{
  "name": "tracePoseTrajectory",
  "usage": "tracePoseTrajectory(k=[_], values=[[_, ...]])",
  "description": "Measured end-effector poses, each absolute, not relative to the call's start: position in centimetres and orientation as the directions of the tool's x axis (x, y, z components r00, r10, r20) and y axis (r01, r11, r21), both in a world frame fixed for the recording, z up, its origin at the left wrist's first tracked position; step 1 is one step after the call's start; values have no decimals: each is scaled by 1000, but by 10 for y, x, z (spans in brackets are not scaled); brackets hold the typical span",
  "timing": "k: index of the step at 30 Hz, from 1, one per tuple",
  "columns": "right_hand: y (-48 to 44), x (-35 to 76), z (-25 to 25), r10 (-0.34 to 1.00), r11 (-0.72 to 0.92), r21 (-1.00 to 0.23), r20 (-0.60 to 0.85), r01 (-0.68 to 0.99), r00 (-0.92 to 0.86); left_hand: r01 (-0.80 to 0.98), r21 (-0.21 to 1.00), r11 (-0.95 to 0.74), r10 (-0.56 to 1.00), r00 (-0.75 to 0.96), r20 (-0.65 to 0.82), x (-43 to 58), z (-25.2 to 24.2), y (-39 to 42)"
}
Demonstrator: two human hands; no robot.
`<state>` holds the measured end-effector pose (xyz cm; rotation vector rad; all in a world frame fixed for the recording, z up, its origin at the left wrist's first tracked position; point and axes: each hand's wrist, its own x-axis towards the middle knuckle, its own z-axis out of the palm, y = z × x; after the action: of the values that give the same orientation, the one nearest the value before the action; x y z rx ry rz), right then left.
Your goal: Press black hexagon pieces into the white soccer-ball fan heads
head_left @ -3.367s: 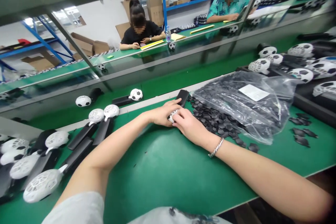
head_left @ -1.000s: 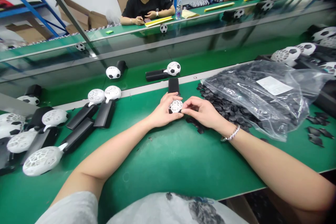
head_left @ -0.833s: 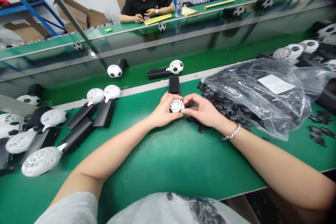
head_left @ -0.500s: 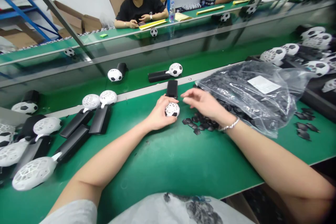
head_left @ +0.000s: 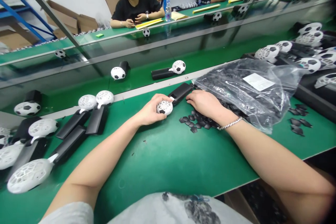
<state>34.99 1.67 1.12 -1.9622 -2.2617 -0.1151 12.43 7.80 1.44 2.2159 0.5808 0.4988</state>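
My left hand (head_left: 149, 110) grips the white football-patterned head (head_left: 165, 107) of a small hand fan. Its black handle (head_left: 180, 93) points away to the upper right on the green table (head_left: 168, 161). My right hand (head_left: 206, 104) lies palm down on a heap of small black pentagon pieces (head_left: 195, 122) that spill from a clear plastic bag (head_left: 252, 92). Its fingertips are close to the fan's handle. Whether a piece is pinched under the fingers is hidden.
Several finished and unfinished fans (head_left: 86, 113) lie at the left. Two fans (head_left: 168, 70) sit on the conveyor belt (head_left: 147, 77) beyond the table edge. More fans (head_left: 296, 56) are stacked at the right. Two people work across the line, one in a black shirt (head_left: 135, 5).
My right hand let go of the fan head and dropped onto the black pieces. The fan turned in my left hand, so its handle now angles to the right.
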Motion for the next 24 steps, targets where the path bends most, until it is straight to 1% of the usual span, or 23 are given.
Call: tracePoseTrajectory(k=[2, 3, 4, 6, 8, 9, 10, 11, 13, 16, 21, 24], values=[[14, 352, 14, 978, 139, -44, 161, 989, -131, 244, 776, -582, 556, 816, 161, 123, 13, 79], [12, 353, 16, 975, 140, -80, 183, 987, -123, 234, 779, -582, 549, 819, 165, 123, 13, 80], [9, 353, 18, 969, 147, -141, 218, 979, -114, 218, 780, -587, 535, 827, 171, 123, 12, 81], [2, 348, 23, 954, 185, -328, 287, 926, -89, 188, 776, -602, 493, 852, 176, 121, 11, 83], [-4, 339, 25, 949, 241, -538, 306, 808, -80, 175, 765, -620, 456, 874, 169, 121, 11, 83], [-6, 334, 25, 951, 266, -620, 296, 738, -94, 178, 756, -630, 448, 878, 166, 121, 11, 83], [-7, 329, 24, 951, 287, -675, 286, 680, -117, 186, 745, -640, 451, 876, 169, 121, 10, 82], [-7, 325, 22, 947, 310, -702, 284, 641, -147, 195, 733, -651, 459, 871, 176, 122, 10, 81], [-5, 319, 16, 928, 370, -691, 306, 621, -213, 218, 713, -666, 494, 846, 203, 124, 9, 79], [1, 318, 8, 899, 434, -646, 355, 628, -256, 232, 707, -668, 528, 818, 230, 127, 7, 78], [6, 319, 3, 861, 493, -586, 433, 643, -266, 224, 725, -651, 493, 852, 178, 127, 8, 81], [6, 316, 3, 850, 504, -568, 461, 651, -255, 238, 723, -648, 515, 837, 185, 128, 10, 80]])
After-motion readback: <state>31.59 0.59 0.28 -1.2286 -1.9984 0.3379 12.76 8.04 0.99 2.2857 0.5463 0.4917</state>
